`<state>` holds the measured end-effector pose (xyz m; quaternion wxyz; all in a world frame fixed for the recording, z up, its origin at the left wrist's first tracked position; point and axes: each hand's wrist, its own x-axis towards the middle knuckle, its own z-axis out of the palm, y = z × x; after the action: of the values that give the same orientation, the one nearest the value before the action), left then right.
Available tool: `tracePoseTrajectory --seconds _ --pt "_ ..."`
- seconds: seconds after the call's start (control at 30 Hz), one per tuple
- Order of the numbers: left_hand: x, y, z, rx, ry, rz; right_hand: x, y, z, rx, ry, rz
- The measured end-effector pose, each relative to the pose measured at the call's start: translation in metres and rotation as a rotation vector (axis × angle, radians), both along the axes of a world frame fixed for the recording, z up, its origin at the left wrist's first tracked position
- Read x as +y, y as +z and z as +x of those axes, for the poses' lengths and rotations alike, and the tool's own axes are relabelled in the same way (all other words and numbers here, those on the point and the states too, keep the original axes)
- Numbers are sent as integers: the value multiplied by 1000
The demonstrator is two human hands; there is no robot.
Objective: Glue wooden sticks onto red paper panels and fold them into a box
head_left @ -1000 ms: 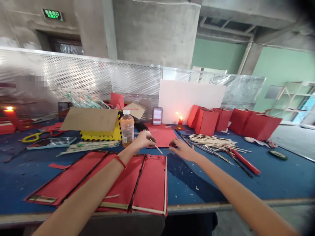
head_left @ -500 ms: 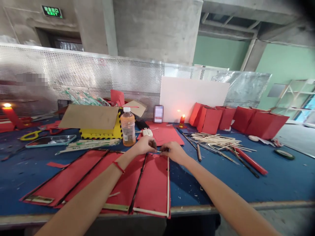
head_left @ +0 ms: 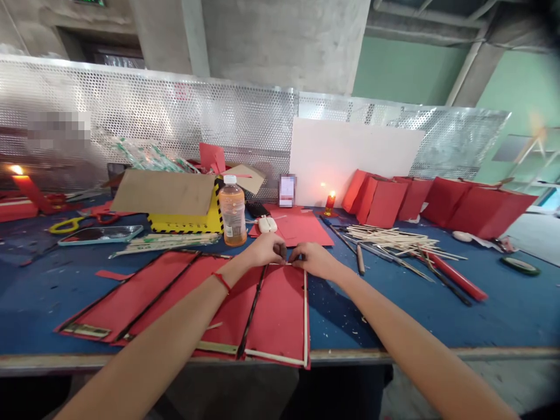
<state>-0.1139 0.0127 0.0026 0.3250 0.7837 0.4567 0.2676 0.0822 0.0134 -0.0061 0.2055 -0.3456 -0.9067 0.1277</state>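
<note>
A long red paper panel [head_left: 277, 309] lies on the blue table, divided by dark strips, with pale sticks along its right and front edges. At the far edge of its right section, a short thin wooden stick [head_left: 287, 264] shows between my hands. My left hand [head_left: 268, 249] has its fingers closed at the left end of this stick. Close beside it, my right hand [head_left: 311, 258] pinches the stick's right end. Both sets of fingertips touch down near the panel's edge and partly hide the stick. A loose pale sliver [head_left: 214, 326] rests on the panel.
Beyond the panel stand a drink bottle [head_left: 233, 213], a white case [head_left: 266, 224] and a propped phone [head_left: 287, 191]. A lit red candle [head_left: 330, 203] burns behind loose wooden sticks [head_left: 394, 244]. Red paper boxes [head_left: 380, 201] stand at right; a second lit candle [head_left: 30, 191] is far left.
The view has tipped down slightly and turned a little left, so the scene sits higher and further right. My hands stay at the panel's far edge, with the stick now lying along it.
</note>
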Motion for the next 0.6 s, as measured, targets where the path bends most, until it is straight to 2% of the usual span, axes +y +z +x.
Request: tracePoseTrajectory --seconds 0.13,0.6 --pt "0 -1 1 9 7 36 1 4 4 4 11 -11" --pt "3 -5 3 37 -118 97 9 6 20 13 -10 -126"
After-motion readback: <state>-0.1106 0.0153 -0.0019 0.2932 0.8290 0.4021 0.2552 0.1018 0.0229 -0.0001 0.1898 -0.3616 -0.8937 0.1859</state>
